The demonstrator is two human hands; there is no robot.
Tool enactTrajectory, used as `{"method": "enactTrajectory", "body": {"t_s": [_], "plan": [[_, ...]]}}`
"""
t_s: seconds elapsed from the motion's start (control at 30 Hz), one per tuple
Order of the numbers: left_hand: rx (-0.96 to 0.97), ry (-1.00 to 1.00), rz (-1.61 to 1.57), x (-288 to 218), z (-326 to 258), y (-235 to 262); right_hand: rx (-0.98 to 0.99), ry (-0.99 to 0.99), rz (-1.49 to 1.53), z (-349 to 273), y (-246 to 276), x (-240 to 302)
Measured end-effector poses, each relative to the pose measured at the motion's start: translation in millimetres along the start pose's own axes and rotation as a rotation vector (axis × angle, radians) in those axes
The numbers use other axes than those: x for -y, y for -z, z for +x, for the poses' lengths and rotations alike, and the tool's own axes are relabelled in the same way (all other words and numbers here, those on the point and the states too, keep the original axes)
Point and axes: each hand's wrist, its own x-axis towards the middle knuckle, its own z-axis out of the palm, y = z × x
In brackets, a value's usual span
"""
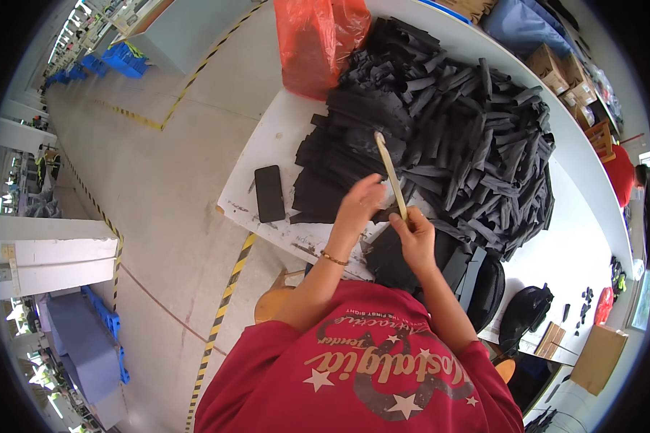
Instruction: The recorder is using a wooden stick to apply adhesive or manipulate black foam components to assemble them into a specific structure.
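Head view: a pale stick [392, 170] is held in the right hand [416, 234]. It is pinched near its low end, with the thumb and fingers closed on it. The left hand [364, 196] is held up just beside it, with its fingers bent. That hand is a bit blurred, so it cannot be told if anything is gripped in it. A small bit of dark cloth [386, 215] can be seen between the two hands, but it cannot be told which hand it is touched by.

The stick is long, thin and cream in colour. Its top end is bent like a little hook, and it is tilted up and to the left, above the black cloth.

Past the stick, a big heap of black cloth pieces [484, 151] is piled on the white table [255, 146]. Many of them are narrow and curled like tubes. To the left of the heap, flat black pieces [325, 172] are laid over each other. A black phone [269, 193] is set near the table's left edge. A red plastic bag [312, 54] is placed at the far left of the table. A bead bracelet [334, 258] is worn on the left wrist, and a red shirt [368, 361] is worn too.
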Motion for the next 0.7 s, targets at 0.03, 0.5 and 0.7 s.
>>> {"method": "enactTrajectory", "body": {"t_s": [0.03,0.5,0.7], "plan": [[-0.007,0.004,0.002,-7,-6,1,0.026,0.036,-0.099,4,7,0],[0.408,0.350,0.463,51,-81,36,-0.950,0.178,-0.083,99,155,89],[0.192,-0.692,1.313,26,48,111,-0.652,0.201,-0.601,101,193,45]]}}
